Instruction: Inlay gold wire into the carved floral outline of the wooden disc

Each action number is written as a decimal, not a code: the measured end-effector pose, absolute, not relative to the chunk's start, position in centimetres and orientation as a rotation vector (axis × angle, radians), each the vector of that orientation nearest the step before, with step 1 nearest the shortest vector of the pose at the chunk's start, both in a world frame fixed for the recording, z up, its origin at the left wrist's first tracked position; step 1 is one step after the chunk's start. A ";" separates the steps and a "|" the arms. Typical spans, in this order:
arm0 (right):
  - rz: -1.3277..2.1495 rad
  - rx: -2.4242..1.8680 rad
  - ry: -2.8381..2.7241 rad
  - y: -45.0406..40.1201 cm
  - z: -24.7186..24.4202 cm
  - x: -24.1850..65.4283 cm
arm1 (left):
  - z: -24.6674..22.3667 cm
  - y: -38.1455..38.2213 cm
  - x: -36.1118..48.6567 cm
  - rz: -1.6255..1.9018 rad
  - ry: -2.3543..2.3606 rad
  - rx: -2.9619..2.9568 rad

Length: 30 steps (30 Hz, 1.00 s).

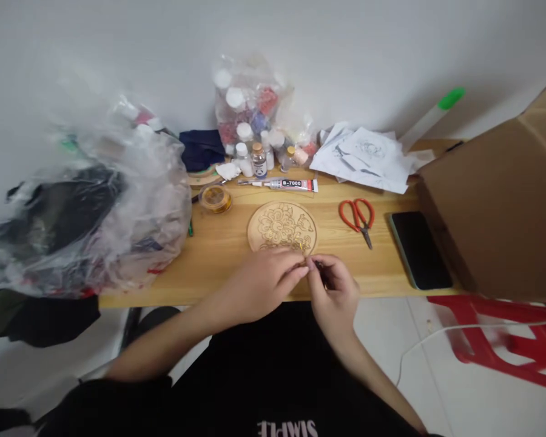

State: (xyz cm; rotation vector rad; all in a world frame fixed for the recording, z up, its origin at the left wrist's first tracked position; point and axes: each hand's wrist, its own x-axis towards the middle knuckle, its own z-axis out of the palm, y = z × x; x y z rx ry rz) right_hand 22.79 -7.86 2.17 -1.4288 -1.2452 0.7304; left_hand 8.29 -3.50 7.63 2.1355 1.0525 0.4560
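Note:
My left hand [264, 282] is closed in a pinch at the front edge of a round wooden board [255, 233]. A thin piece of gold wire [301, 247] sticks up at its fingertips. My right hand [335, 294] meets it there, thumb and fingers pressed together. Something dark shows between the right fingers, too small and covered to name. On the board are flower outlines in gold lines; its near edge is hidden by my left hand. A spool of gold wire [215, 199] lies left of the board, and red-handled scissors or snips [357, 218] lie to its right.
Behind the board lie a B-7000 glue tube [293, 184], small bottles [259, 161] and a bag of jars [246, 103]. Plastic bags [150, 200] crowd the left. Papers [364, 158], a phone [420, 250] and a cardboard box [491, 206] are at the right.

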 end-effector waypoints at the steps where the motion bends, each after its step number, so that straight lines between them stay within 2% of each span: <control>1: 0.650 -1.401 -1.318 -8.0 2.1 22.5 | 7.0 -4.0 8.5 0.617 1.074 1.887; 5: 0.374 -1.296 -1.655 -8.6 1.6 21.5 | 3.6 -6.4 9.4 0.970 1.212 1.158; 9: 0.311 -1.255 -1.892 -9.7 1.8 20.5 | 1.9 -7.4 9.1 1.004 1.309 1.066; 14: 0.511 -1.058 -2.012 -8.8 4.2 22.2 | 2.3 -7.4 7.6 0.910 1.403 1.317; 16: 0.522 -1.263 -1.830 -6.5 4.7 24.2 | 2.5 -7.5 7.1 0.837 1.443 1.495; 18: 0.423 -1.535 -1.724 -3.1 4.3 26.3 | 2.5 -7.5 7.0 0.756 1.476 1.682; 21: 0.402 -1.743 -1.881 1.9 2.5 28.1 | 2.0 -7.3 7.2 0.628 1.482 1.928; 25: 0.493 -1.733 -2.005 5.4 0.3 28.0 | 1.6 -6.5 7.1 0.472 1.432 2.129; 30: 0.557 -1.731 -2.034 4.9 0.0 28.1 | 1.9 -4.1 5.9 0.315 1.282 2.227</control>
